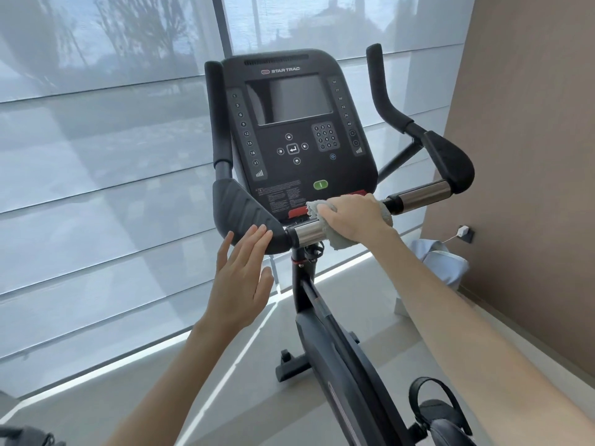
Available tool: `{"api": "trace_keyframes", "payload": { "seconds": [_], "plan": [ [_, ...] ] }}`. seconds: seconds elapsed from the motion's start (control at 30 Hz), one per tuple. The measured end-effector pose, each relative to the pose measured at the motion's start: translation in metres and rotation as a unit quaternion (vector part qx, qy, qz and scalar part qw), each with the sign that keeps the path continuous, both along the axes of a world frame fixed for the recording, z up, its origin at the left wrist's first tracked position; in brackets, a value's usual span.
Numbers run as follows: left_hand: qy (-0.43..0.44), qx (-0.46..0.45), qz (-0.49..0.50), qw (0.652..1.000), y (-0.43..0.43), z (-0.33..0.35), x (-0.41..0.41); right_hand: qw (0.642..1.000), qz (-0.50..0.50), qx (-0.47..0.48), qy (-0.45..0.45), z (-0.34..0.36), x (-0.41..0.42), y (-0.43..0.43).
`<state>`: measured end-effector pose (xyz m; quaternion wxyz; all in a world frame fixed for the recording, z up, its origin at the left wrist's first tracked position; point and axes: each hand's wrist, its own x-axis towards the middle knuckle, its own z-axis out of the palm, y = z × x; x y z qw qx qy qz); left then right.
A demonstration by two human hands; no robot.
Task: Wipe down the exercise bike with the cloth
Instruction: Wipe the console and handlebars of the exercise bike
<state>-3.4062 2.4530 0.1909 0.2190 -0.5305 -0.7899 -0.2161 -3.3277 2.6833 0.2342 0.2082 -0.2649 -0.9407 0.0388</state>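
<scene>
Seen from above, an exercise bike [325, 336]: the right hand [354, 217] clasps a grey cloth [339, 243] around the chrome crossbar [306, 232] below the console [289, 123], apparently mid-wipe, while the left hand [244, 278], fingers spread, touches the left pad [241, 207]; next, the cloth probably needs sliding along the bar

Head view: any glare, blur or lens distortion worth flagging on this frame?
Head view: soft backlight through the pale translucent window blinds; the dark console screen mirrors a pale reflection; the wide lens bows the blind seams; the right hand and crumpled grey cloth look sharp, without motion blur.
</scene>
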Motion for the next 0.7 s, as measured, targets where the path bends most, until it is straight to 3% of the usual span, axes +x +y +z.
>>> {"api": "trace_keyframes", "payload": {
  "seconds": [0.2,0.4,0.57,0.7],
  "plan": [
    [0.001,0.012,0.023,1.0,0.003,-0.001,0.005,0.992,0.048,0.094,0.073,-0.016,-0.027,-0.061],
    [-0.004,0.024,0.041,0.999,0.006,0.001,0.01,0.942,0.147,0.21,0.218,-0.039,-0.003,-0.032],
    [-0.008,0.031,0.04,0.999,0.006,0.001,0.013,0.947,0.096,0.182,0.247,-0.042,0.022,0.018],
    [-0.009,0.021,0.041,0.999,0.006,0.003,0.014,0.963,0.034,0.097,0.248,-0.034,0.028,0.038]
  ]
}}
